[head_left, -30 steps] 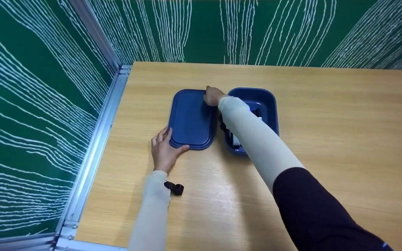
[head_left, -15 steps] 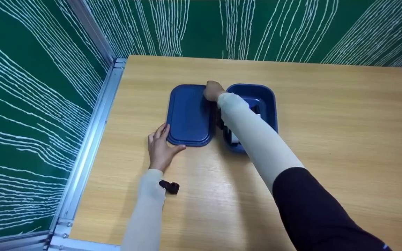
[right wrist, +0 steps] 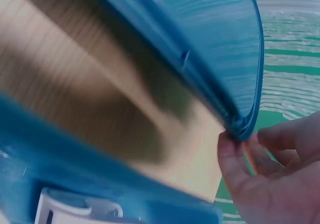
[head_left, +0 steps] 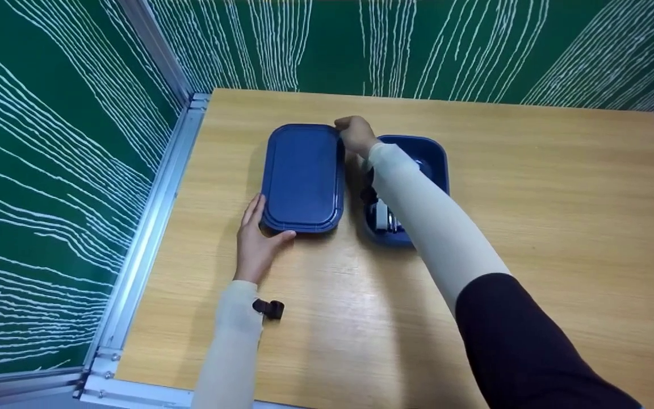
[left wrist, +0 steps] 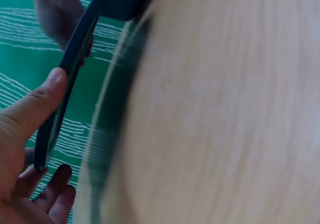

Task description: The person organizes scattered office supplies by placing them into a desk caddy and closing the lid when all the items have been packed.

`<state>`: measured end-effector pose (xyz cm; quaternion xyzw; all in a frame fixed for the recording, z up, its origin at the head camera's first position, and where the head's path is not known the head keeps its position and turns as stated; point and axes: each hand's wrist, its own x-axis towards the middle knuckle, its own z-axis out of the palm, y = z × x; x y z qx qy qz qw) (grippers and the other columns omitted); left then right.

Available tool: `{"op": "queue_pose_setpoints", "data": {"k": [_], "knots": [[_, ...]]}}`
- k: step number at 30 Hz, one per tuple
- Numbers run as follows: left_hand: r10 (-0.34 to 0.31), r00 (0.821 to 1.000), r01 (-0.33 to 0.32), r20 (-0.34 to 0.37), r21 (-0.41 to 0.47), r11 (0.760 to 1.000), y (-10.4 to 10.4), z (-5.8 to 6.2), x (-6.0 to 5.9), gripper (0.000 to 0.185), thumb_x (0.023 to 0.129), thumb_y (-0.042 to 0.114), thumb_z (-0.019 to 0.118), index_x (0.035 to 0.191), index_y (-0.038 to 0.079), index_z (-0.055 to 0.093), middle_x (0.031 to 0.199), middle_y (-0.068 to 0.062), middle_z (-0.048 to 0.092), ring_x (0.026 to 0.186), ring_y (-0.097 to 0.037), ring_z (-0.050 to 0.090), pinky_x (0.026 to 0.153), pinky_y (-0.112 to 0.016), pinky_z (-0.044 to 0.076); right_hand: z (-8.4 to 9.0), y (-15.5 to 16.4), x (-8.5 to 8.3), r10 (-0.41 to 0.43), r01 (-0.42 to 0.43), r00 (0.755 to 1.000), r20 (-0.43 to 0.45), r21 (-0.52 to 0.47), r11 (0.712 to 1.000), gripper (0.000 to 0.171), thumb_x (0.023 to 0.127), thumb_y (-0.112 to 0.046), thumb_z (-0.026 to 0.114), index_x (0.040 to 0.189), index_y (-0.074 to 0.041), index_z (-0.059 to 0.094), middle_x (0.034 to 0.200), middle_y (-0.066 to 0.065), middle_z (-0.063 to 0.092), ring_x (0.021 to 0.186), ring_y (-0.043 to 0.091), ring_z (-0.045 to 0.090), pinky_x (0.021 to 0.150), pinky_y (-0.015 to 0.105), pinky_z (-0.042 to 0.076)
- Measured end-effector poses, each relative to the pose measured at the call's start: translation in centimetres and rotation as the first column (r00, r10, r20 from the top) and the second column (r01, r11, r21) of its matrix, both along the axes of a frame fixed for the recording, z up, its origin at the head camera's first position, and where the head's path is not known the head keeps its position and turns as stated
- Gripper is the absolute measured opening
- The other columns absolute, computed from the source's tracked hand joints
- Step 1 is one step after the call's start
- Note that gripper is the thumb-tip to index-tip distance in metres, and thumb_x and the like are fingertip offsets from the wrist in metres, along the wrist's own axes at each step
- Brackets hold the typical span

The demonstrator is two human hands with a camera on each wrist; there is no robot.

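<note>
A blue rectangular lid is held level above the table, a gap visible beneath it in the left wrist view. My left hand grips its near left corner, thumb on top and fingers underneath. At the far right corner, my right hand pinches the rim; in the right wrist view the fingertips touch the lid's corner. Just right of the lid stands a blue box, uncovered and partly hidden by my right forearm. Inside it lies a white object among other items I cannot make out.
The wooden table extends right of the box. A metal frame edges its left side. Green panels with white wavy lines stand behind and to the left. A small black device is strapped to my left wrist.
The lid has come up off the table in both hands and shifted slightly left and away from me. The box stays where it was, and more of its near contents show.
</note>
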<state>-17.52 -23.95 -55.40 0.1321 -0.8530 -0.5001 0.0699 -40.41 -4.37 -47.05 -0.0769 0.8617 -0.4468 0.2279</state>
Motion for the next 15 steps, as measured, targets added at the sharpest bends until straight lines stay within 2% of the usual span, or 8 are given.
{"op": "queue_pose_setpoints", "data": {"k": [6, 10, 12, 15], "knots": [[-0.020, 0.999, 0.021, -0.042, 0.015, 1.000, 0.1, 0.7, 0.5, 0.106, 0.069, 0.041, 0.087, 0.156, 0.021, 0.029, 0.162, 0.004, 0.027, 0.149, -0.014, 0.021, 0.121, -0.031, 0.021, 0.3, 1.5, 0.2, -0.074, 0.084, 0.991, 0.109, -0.096, 0.992, 0.043, 0.101, 0.002, 0.039, 0.140, -0.008, 0.055, 0.138, 0.011, 0.059, 0.118, 0.021, 0.060, 0.102, 0.034, 0.049], [-0.036, 0.997, 0.037, -0.070, 0.023, 0.999, 0.2, 0.7, 0.9, 0.108, 0.068, 0.048, 0.085, 0.156, 0.020, 0.028, 0.163, 0.001, 0.026, 0.150, -0.014, 0.020, 0.121, -0.033, 0.020, 0.3, 2.1, 0.3, -0.090, 0.121, 0.981, 0.171, -0.177, 0.977, 0.042, 0.101, 0.003, 0.039, 0.138, -0.006, 0.057, 0.131, 0.014, 0.062, 0.105, 0.023, 0.064, 0.098, 0.038, 0.053], [-0.043, 0.995, 0.043, -0.086, 0.001, 0.999, 0.4, 0.8, 1.1, 0.107, 0.069, 0.049, 0.083, 0.156, 0.020, 0.028, 0.163, 0.002, 0.025, 0.149, -0.014, 0.020, 0.121, -0.033, 0.021, 0.4, 2.3, 0.4, -0.090, 0.128, 0.979, 0.185, -0.205, 0.970, 0.041, 0.101, 0.003, 0.038, 0.137, -0.006, 0.057, 0.131, 0.014, 0.062, 0.103, 0.023, 0.064, 0.097, 0.038, 0.053], [-0.048, 0.991, 0.037, -0.126, -0.083, 0.996, 0.6, 0.9, 1.4, 0.103, 0.070, 0.045, 0.083, 0.155, 0.019, 0.031, 0.162, 0.003, 0.026, 0.148, -0.017, 0.025, 0.120, -0.033, 0.025, 0.6, 2.6, 0.5, -0.094, 0.139, 0.977, 0.193, -0.234, 0.962, 0.040, 0.102, 0.002, 0.039, 0.135, -0.006, 0.059, 0.131, 0.013, 0.061, 0.103, 0.023, 0.064, 0.096, 0.037, 0.054]]}}
